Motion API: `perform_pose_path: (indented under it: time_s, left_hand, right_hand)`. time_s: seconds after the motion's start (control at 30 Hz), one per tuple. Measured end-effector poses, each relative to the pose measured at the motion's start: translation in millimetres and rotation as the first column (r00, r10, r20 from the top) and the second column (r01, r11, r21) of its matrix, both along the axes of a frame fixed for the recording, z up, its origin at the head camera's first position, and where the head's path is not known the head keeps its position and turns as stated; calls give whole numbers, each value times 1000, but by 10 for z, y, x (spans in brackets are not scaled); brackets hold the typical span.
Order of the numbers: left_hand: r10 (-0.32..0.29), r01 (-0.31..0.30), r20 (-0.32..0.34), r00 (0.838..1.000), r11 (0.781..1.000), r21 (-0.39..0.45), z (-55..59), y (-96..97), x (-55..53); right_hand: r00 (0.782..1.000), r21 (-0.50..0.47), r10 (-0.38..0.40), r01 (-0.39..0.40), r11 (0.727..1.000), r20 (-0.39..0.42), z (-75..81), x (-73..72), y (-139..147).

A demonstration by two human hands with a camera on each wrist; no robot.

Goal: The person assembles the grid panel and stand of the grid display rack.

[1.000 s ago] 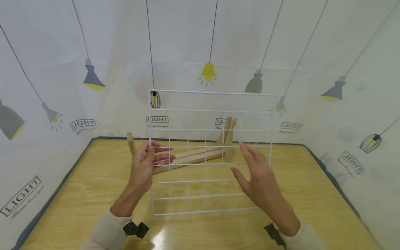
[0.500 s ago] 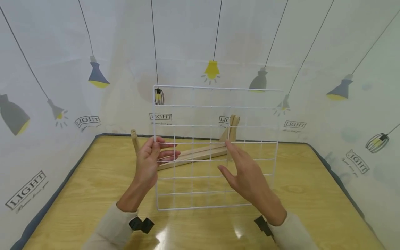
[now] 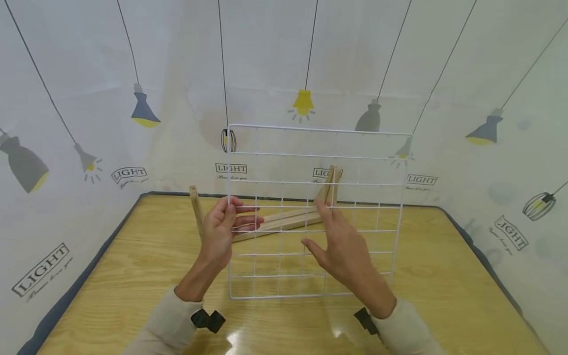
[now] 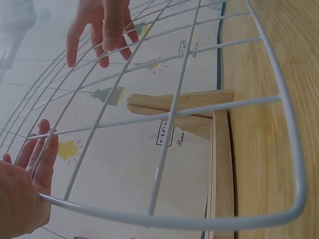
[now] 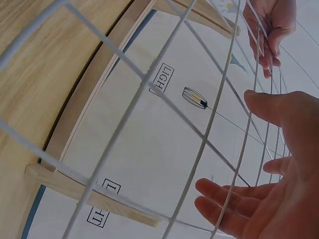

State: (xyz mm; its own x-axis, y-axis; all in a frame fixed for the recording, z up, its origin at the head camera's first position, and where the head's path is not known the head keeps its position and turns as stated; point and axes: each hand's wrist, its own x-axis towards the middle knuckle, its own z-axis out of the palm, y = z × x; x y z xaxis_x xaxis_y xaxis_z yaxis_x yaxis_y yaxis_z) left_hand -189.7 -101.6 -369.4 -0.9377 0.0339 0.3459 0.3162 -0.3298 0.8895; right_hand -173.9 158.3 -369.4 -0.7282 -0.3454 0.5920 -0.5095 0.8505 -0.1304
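A white wire grid panel point(image 3: 307, 183) is held upright above the table. My left hand point(image 3: 216, 234) grips its left edge, thumb in front and fingers reaching behind the wires. My right hand point(image 3: 348, 249) is in front of the panel, fingers extended and thumb apart; its fingertips meet the wires near the middle, though contact is hard to judge. In the right wrist view, the right hand's fingers point(image 5: 234, 199) look loosely spread beside the wires. Behind the panel lies a wooden stand point(image 3: 284, 225), with a left upright point(image 3: 195, 207) and a right upright point(image 3: 334, 185), seen partly through the wires.
The wood-grain table point(image 3: 133, 276) has a dark edge along its back and sides. A pale curtain point(image 3: 266, 59) printed with lamps and "LIGHT" labels surrounds it closely. A black device sits at each sleeve cuff.
My right hand has moved left across the panel, from its right part towards the middle. My left hand keeps its grip on the left edge. The whole view has shifted slightly.
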Motion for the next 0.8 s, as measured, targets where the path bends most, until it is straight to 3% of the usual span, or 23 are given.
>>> perform_pose_path:
  time_s: [0.43, 0.8]
  left_hand:
    - [-6, 7, -12, 1000, 1000, 7, 54, 19, 26]
    - [-30, 30, -38, 999, 999, 25, 67, 41, 49]
  right_hand:
    - [991, -32, -115, 113, 993, -66, -12, -26, -167]
    - [962, -98, -198, 182, 978, -187, -1, -80, -221]
